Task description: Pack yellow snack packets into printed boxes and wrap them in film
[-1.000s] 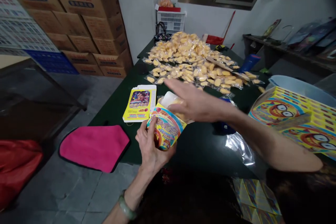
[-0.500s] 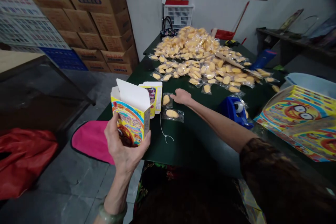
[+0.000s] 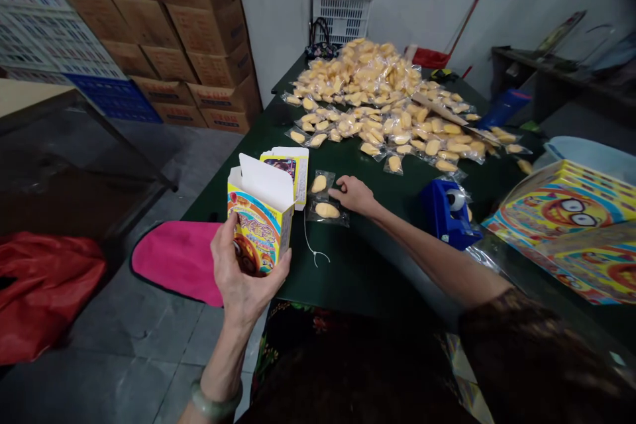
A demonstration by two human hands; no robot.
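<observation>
I am holding the open box point(image 3: 260, 225) upright in my left hand point(image 3: 243, 278) while my right hand point(image 3: 355, 195), grip loosely curled, is pinching the packet point(image 3: 326, 211) at its three o'clock edge.

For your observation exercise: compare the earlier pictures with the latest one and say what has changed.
The right hand left the open box, reached out over the table and now rests on two snack packets. The left hand raised the box upright and still holds it. The packet heap and pink cloth stayed put.
</observation>
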